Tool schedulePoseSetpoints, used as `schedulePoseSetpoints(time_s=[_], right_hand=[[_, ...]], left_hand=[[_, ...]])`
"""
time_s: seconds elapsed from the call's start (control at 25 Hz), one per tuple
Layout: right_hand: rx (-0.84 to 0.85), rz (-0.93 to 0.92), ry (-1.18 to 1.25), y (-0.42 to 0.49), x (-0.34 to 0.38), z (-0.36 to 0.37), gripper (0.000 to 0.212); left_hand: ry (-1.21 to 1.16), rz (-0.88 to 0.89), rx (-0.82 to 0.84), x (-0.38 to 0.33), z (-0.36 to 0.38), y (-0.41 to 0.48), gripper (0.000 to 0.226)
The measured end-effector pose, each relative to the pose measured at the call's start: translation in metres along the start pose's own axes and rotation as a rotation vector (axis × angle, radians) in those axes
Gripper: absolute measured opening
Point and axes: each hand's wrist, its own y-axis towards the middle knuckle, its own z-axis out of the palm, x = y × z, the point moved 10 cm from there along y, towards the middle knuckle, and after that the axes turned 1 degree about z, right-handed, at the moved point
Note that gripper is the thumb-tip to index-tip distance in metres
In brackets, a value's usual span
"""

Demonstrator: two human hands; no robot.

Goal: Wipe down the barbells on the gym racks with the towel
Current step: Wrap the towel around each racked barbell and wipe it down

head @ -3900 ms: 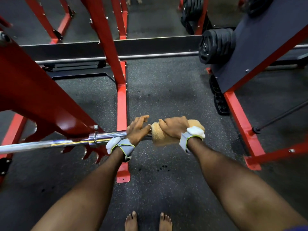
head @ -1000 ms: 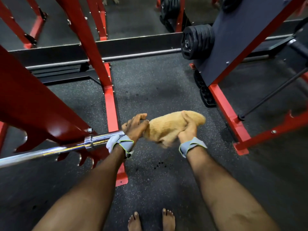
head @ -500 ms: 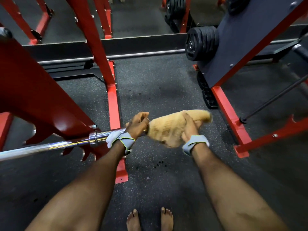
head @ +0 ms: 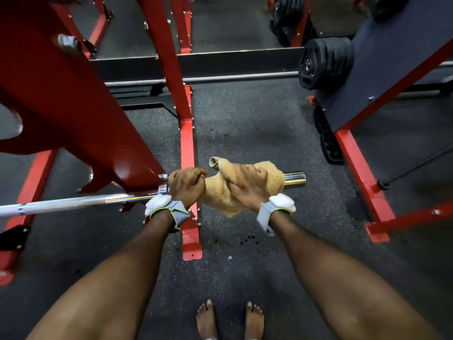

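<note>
barbell (head: 73, 204) lies on the red rack (head: 73, 106), its shaft running off to the left and its chrome sleeve end (head: 295, 179) poking out to the right, over the dark floor. the step in hand looks like the wipe of this sleeve: the tan towel (head: 220, 195) is draped over it, between the two hands, with a loose fold hanging below and a corner sticking up.

the left hand (head: 187, 184) is clamped round the bar just beside the rack's upright, fingers curled over the top, likely to stop the bar rolling. the right hand (head: 247, 190) wraps the towel onto the sleeve, fingers closed over the cloth; only the bare tip shows beyond it.

the next move probably calls for sliding the towel outward over that tip with firm squeeze, the left hand holding steady.
</note>
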Motion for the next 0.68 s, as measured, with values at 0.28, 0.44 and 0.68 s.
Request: schedulePoseSetpoints(time_s=[0.28, 0.44, 0.68], right_hand=[[-0.128, 0.213, -0.183, -0.010, -0.028, -0.022, 0.049], [-0.138, -0.101, -0.163, -0.009, 0.043, 0.009, 0.053], [-0.034, -0.085, -0.295, -0.012, 0.010, 0.007, 0.078]], left_hand=[[-0.005, 0.022, -0.106, 0.025, -0.032, -0.026, 0.038], [-0.022, 0.032, -0.108, 0.037, -0.045, -0.030, 0.038], [-0.219, -0.017, -0.128, 0.054, -0.047, -0.033, 0.043]])
